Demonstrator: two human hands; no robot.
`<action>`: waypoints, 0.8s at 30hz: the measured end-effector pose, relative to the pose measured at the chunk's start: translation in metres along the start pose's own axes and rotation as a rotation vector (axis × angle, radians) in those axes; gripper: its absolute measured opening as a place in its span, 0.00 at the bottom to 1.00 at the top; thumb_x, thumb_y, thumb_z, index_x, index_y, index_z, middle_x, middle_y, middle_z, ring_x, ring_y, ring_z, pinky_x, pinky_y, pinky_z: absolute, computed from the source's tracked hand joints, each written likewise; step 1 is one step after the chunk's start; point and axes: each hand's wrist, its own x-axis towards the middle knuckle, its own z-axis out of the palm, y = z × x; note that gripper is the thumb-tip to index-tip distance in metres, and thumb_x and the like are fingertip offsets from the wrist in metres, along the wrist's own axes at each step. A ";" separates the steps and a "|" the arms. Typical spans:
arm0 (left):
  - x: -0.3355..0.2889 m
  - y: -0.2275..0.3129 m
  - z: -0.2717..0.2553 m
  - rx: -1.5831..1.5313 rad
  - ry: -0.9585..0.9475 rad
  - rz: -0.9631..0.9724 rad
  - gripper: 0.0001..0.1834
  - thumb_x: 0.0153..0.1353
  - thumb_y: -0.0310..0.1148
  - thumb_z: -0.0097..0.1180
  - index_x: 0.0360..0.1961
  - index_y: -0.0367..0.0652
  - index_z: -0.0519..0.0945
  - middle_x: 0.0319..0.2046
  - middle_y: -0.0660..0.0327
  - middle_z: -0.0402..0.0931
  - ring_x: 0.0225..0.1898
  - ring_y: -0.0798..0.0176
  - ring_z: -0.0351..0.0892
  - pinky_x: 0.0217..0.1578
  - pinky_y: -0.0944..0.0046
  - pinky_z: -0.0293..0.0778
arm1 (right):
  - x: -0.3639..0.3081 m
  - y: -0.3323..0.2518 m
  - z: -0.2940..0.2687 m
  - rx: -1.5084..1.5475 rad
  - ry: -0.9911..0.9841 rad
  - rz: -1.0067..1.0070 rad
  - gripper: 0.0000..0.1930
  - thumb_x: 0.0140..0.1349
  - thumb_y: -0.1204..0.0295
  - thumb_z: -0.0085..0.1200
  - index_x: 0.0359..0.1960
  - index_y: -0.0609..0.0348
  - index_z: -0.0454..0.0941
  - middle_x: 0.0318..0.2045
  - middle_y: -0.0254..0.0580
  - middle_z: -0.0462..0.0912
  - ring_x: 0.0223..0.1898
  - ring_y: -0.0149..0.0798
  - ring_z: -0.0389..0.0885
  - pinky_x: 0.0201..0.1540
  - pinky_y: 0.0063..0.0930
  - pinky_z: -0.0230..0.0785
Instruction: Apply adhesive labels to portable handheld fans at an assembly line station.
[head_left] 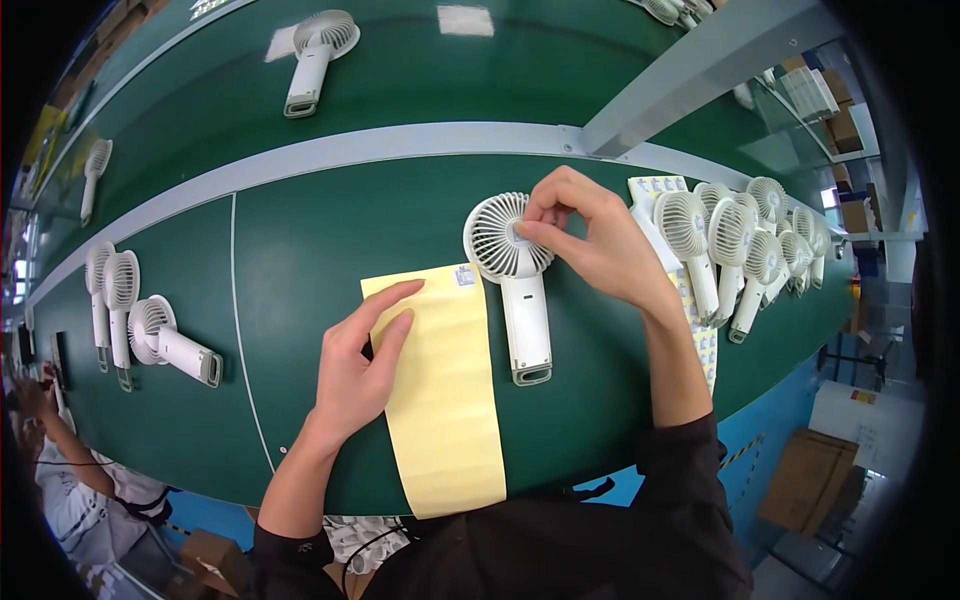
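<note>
A white handheld fan (527,325) lies on the green table in front of me, its round grille away from me and its handle toward me. My right hand (590,230) is over the grille, thumb and finger pinched on a small pale label (520,233) at its hub. Left of the fan lies a long yellow backing sheet (445,400), with a small printed sticker (464,277) at its far right corner. Resting at the sheet's left edge is my left hand (365,365), thumb and forefinger apart, holding nothing.
Several white fans (732,235) crowd together at the right, partly over a sheet of stickers (706,350). Three more fans (122,285) lie at the left. Beyond a grey rail (400,137) is another fan (312,75). A grey post (690,80) slants up behind. Another person (75,470) is at far left.
</note>
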 end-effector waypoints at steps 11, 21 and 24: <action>0.002 0.001 0.000 0.052 0.009 0.073 0.16 0.69 0.26 0.55 0.57 0.42 0.80 0.25 0.69 0.77 0.18 0.80 0.58 0.19 0.73 0.53 | -0.001 -0.004 -0.002 0.028 -0.006 0.004 0.05 0.61 0.78 0.63 0.34 0.64 0.78 0.36 0.34 0.76 0.34 0.27 0.73 0.39 0.22 0.67; 0.002 0.001 -0.003 0.022 0.003 0.032 0.16 0.68 0.25 0.54 0.57 0.41 0.80 0.33 0.60 0.84 0.21 0.74 0.69 0.23 0.70 0.65 | 0.000 -0.004 0.002 -0.036 0.004 -0.057 0.06 0.61 0.77 0.63 0.34 0.64 0.77 0.36 0.36 0.75 0.34 0.30 0.73 0.39 0.24 0.68; 0.003 0.010 -0.006 0.068 -0.045 -0.049 0.16 0.68 0.25 0.54 0.57 0.41 0.80 0.35 0.59 0.84 0.23 0.73 0.72 0.25 0.70 0.68 | -0.004 -0.008 0.001 -0.186 0.038 -0.031 0.08 0.62 0.75 0.64 0.36 0.64 0.77 0.37 0.37 0.75 0.34 0.32 0.73 0.40 0.25 0.69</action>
